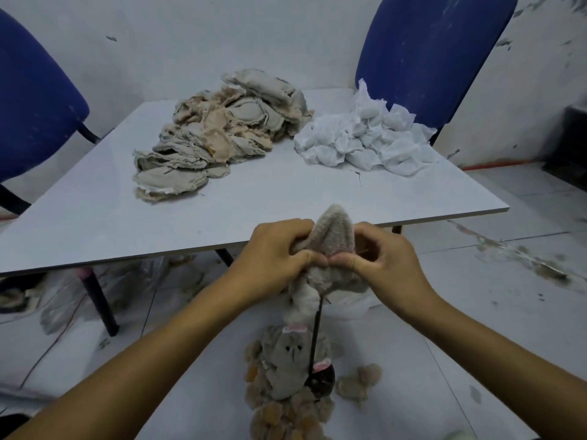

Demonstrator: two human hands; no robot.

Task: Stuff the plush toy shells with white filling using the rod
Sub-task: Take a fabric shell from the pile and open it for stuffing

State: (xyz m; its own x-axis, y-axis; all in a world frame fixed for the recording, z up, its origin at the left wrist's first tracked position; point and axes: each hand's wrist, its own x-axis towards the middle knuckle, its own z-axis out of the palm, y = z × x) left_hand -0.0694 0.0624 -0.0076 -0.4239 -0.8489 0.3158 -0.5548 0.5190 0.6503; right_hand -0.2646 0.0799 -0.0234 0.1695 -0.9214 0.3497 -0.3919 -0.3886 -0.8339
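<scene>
Plush shell (330,236), grey, held up over the near table edge between both hands, its tip pointing up. Left hand (276,252) fingers curled, gripping the shell's left side; thumb meets the right thumb at the shell's middle. Right hand (381,258) pinches the shell's right side, fingers bent, small gap showing inside the curl. Rest of the shell hangs down below the hands. Rod (316,341), thin and dark, runs from under the shell down to a dark round base (322,381) on the floor. Finished plush toys (286,376) lie piled around that base, one face-up with eyes showing. On the table (95,217): heap of flat beige shells (219,134) at the middle-left, heap of white filling (368,138) just right of it, touching or nearly so. Blue chair (425,55) behind the filling, another blue chair (28,106) at far left.
</scene>
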